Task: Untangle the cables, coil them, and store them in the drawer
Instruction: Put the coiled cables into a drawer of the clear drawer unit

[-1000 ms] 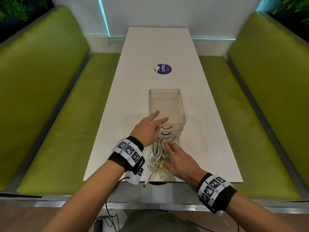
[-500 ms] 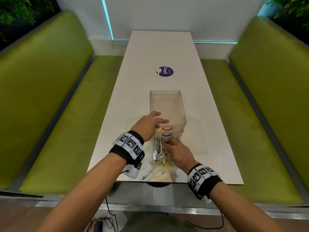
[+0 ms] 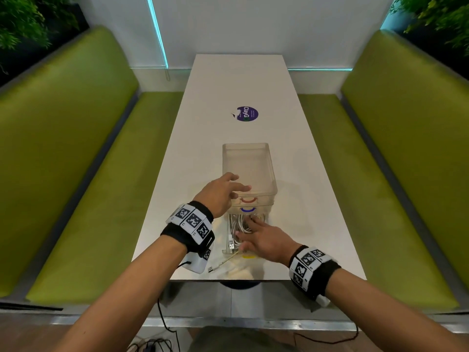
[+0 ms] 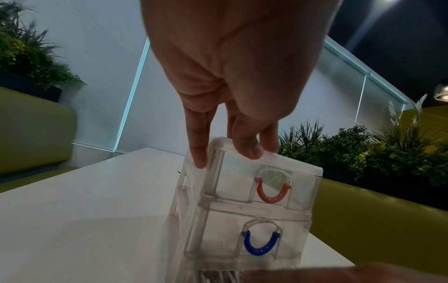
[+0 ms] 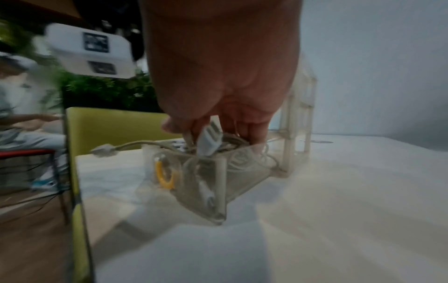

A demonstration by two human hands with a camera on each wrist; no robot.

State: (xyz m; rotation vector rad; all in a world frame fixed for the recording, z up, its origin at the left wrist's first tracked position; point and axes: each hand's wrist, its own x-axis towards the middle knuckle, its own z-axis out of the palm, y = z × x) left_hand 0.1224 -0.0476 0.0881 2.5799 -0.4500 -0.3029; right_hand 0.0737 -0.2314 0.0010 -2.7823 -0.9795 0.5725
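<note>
White cables (image 3: 240, 226) lie bunched in the pulled-out bottom drawer (image 5: 206, 178), which has a yellow handle. One plug end hangs over its front. The clear drawer box (image 3: 250, 168) stands behind.

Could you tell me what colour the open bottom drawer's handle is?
Yellow handle; the right wrist view shows it best.

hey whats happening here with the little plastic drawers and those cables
A person is packing white cables into the pulled-out bottom drawer, the one with the yellow handle, of a clear drawer unit on the white table. Their left hand steadies the top of the unit with straight fingers. Their right hand reaches into the drawer among the cables; one connector end still trails out on the table.
</note>
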